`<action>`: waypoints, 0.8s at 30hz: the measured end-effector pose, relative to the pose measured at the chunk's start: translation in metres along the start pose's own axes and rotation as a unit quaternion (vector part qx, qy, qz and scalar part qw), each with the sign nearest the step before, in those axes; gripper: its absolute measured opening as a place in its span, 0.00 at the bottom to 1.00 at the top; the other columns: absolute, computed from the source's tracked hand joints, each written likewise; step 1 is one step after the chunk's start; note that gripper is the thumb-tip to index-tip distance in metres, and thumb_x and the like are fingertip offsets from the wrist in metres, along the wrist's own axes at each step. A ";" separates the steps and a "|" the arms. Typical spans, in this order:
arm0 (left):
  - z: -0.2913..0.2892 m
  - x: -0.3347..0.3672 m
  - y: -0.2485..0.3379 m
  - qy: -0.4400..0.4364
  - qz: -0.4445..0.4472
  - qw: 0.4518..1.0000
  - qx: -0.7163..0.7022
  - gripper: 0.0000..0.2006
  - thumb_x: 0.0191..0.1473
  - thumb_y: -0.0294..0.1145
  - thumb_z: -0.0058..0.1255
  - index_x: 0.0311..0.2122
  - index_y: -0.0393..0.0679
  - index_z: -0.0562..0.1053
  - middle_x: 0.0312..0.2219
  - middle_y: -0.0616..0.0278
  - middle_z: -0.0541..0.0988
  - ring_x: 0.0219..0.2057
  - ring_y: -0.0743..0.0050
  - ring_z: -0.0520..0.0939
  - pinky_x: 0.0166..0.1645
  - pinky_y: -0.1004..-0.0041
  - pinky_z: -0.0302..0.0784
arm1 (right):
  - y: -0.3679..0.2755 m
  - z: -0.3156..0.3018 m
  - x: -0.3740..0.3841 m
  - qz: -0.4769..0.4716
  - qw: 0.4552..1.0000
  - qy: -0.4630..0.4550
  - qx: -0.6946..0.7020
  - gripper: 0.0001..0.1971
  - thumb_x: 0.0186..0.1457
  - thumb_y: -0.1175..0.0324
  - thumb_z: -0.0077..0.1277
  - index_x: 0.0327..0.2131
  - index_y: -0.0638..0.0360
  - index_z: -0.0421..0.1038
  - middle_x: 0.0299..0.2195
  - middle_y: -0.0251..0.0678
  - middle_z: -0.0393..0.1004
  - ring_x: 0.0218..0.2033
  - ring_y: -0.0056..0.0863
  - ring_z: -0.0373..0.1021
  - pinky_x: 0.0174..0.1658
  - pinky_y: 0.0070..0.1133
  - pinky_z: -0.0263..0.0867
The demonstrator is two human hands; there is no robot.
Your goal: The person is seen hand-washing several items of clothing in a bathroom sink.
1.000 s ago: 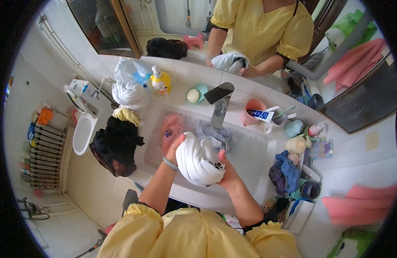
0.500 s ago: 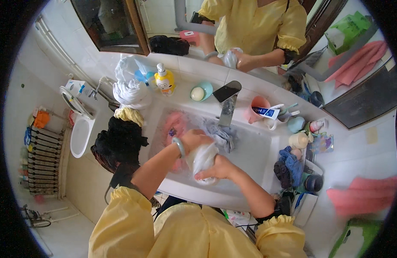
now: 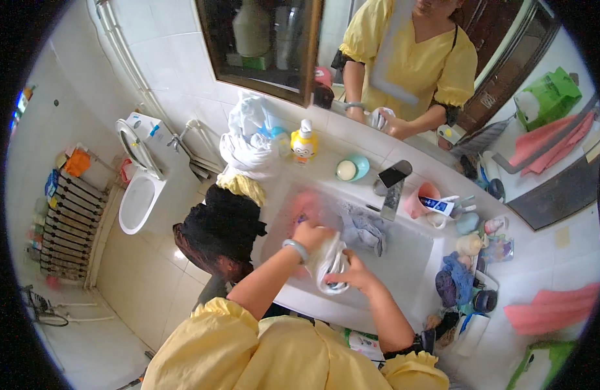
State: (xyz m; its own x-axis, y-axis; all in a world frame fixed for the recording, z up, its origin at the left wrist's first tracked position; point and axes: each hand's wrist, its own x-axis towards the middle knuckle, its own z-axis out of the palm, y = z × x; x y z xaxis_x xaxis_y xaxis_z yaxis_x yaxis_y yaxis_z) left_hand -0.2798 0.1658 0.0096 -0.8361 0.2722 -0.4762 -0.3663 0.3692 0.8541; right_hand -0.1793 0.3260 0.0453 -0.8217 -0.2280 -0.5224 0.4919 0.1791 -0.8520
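- The white cloth you hold is bunched and twisted into a wet-looking wad, over the white sink basin, beside a grey cloth lying near the tap.
- Your left hand is closed around its upper end, fingers clamped.
- Your right hand grips its lower side, fingers curled tight onto the fabric.

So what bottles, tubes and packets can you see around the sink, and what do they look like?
Soap bottle: back ledge left of the tap, yellow with a white pump top.
Tube: lying across the pink cup right of the tap, white and blue.
Green packet: top right, near the pink towel, boxy, bright green.
Round tin: ledge beside the bottle, teal with a pale lid.
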 end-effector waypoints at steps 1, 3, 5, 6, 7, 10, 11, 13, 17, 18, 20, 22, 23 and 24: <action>-0.021 -0.001 -0.005 0.010 -0.038 0.977 -0.209 0.20 0.44 0.40 0.56 0.39 0.34 0.75 0.33 0.51 0.79 0.33 0.60 0.80 0.41 0.67 0.74 | -0.010 0.006 0.001 -0.003 1.000 -0.006 -0.004 0.54 0.27 0.52 0.70 0.58 0.56 0.51 0.51 0.42 0.63 0.52 0.33 0.62 0.54 0.24 0.58; -0.052 -0.018 0.009 0.023 -0.053 0.953 -0.298 0.19 0.46 0.38 0.56 0.40 0.35 0.74 0.33 0.54 0.79 0.32 0.63 0.80 0.39 0.67 0.75 | -0.028 0.012 0.001 -0.036 0.960 0.048 0.274 0.49 0.29 0.57 0.71 0.56 0.60 0.55 0.51 0.41 0.63 0.51 0.30 0.61 0.54 0.25 0.57; -0.087 -0.033 0.020 0.033 -0.063 0.908 -0.414 0.18 0.48 0.38 0.56 0.41 0.36 0.72 0.32 0.57 0.79 0.31 0.65 0.80 0.38 0.68 0.76 | -0.044 0.037 0.011 -0.105 0.959 0.025 0.262 0.49 0.28 0.58 0.71 0.56 0.59 0.55 0.51 0.40 0.61 0.52 0.29 0.59 0.55 0.26 0.56; -0.106 -0.036 0.025 0.025 -0.064 0.896 -0.439 0.18 0.49 0.39 0.55 0.41 0.37 0.72 0.33 0.57 0.79 0.31 0.66 0.80 0.38 0.68 0.76 | -0.052 0.048 0.019 -0.239 0.964 0.056 0.103 0.47 0.30 0.58 0.71 0.56 0.59 0.57 0.50 0.40 0.62 0.52 0.29 0.59 0.55 0.26 0.56; -0.124 -0.039 0.031 0.016 -0.064 0.883 -0.464 0.18 0.50 0.40 0.54 0.40 0.37 0.72 0.33 0.57 0.78 0.31 0.66 0.80 0.39 0.68 0.76 | -0.061 0.057 0.027 -0.364 0.926 0.085 -0.060 0.46 0.31 0.58 0.70 0.55 0.58 0.59 0.49 0.39 0.63 0.52 0.29 0.60 0.55 0.25 0.56; -0.171 -0.043 0.044 0.034 0.023 0.869 -0.493 0.24 0.50 0.43 0.56 0.44 0.33 0.69 0.36 0.55 0.78 0.34 0.65 0.80 0.40 0.66 0.76 | -0.096 0.079 0.053 -0.386 0.913 0.088 -0.097 0.41 0.32 0.58 0.70 0.53 0.57 0.62 0.48 0.40 0.64 0.51 0.30 0.61 0.54 0.25 0.56; -0.186 -0.041 0.048 0.043 0.008 0.867 -0.496 0.23 0.52 0.43 0.54 0.45 0.34 0.69 0.37 0.55 0.78 0.36 0.65 0.80 0.41 0.66 0.76 | -0.105 0.085 0.062 -0.389 0.912 0.084 -0.098 0.41 0.32 0.58 0.70 0.53 0.57 0.62 0.48 0.40 0.64 0.51 0.30 0.61 0.54 0.25 0.56; -0.205 -0.041 0.056 0.037 0.025 0.862 -0.506 0.24 0.53 0.44 0.52 0.46 0.33 0.68 0.38 0.54 0.78 0.37 0.64 0.80 0.42 0.66 0.76 | -0.123 0.095 0.078 -0.338 0.939 0.035 0.058 0.39 0.32 0.60 0.69 0.51 0.57 0.64 0.47 0.40 0.65 0.49 0.32 0.63 0.53 0.26 0.58; -0.237 -0.040 0.083 0.083 0.049 0.867 -0.489 0.24 0.54 0.45 0.50 0.47 0.33 0.68 0.39 0.55 0.77 0.37 0.66 0.79 0.43 0.67 0.75 | -0.171 0.100 0.104 -0.474 0.872 0.103 -0.061 0.36 0.32 0.63 0.68 0.49 0.57 0.65 0.45 0.39 0.66 0.48 0.32 0.64 0.51 0.27 0.60; -0.246 -0.033 0.090 0.115 0.098 0.870 -0.470 0.26 0.54 0.47 0.49 0.48 0.33 0.67 0.39 0.54 0.77 0.37 0.65 0.79 0.43 0.67 0.75 | -0.192 0.103 0.108 -0.545 0.828 0.116 -0.067 0.35 0.31 0.64 0.68 0.48 0.57 0.67 0.47 0.41 0.66 0.50 0.37 0.63 0.52 0.29 0.58; -0.258 -0.020 0.097 0.147 0.146 0.869 -0.449 0.27 0.55 0.49 0.48 0.48 0.33 0.66 0.39 0.52 0.76 0.37 0.65 0.79 0.44 0.67 0.74 | -0.216 0.106 0.118 -0.564 0.801 0.152 -0.130 0.35 0.30 0.64 0.68 0.48 0.55 0.67 0.48 0.43 0.65 0.51 0.39 0.62 0.54 0.31 0.56; -0.265 0.000 0.097 0.258 0.212 0.883 -0.330 0.28 0.54 0.49 0.49 0.51 0.35 0.65 0.41 0.53 0.74 0.39 0.66 0.77 0.45 0.68 0.73 | -0.221 0.107 0.137 -0.567 0.770 0.181 -0.231 0.37 0.27 0.63 0.68 0.49 0.46 0.67 0.55 0.44 0.59 0.56 0.47 0.55 0.58 0.36 0.50; -0.266 0.016 0.092 0.309 0.243 0.880 -0.266 0.28 0.54 0.49 0.49 0.52 0.36 0.64 0.42 0.54 0.73 0.39 0.67 0.76 0.45 0.68 0.72 | -0.211 0.107 0.153 -0.565 0.771 0.183 -0.230 0.37 0.27 0.63 0.68 0.49 0.46 0.67 0.55 0.44 0.59 0.56 0.47 0.55 0.58 0.36 0.50; -0.278 0.046 0.055 0.298 0.284 0.903 -0.122 0.31 0.50 0.52 0.52 0.54 0.43 0.63 0.43 0.52 0.72 0.49 0.62 0.70 0.55 0.61 0.62 | -0.201 0.117 0.167 -0.501 0.757 0.219 -0.358 0.37 0.26 0.63 0.68 0.48 0.42 0.67 0.56 0.41 0.56 0.57 0.48 0.53 0.59 0.37 0.49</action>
State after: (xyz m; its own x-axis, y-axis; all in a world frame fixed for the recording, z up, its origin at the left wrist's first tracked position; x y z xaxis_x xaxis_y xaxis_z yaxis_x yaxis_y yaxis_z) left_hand -0.4516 -0.0486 0.0930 -0.9624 -0.1968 0.1872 0.1715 0.0940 0.9807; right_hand -0.3816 0.1403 0.1251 -0.7729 -0.2814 0.5687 -0.5941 0.6359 -0.4927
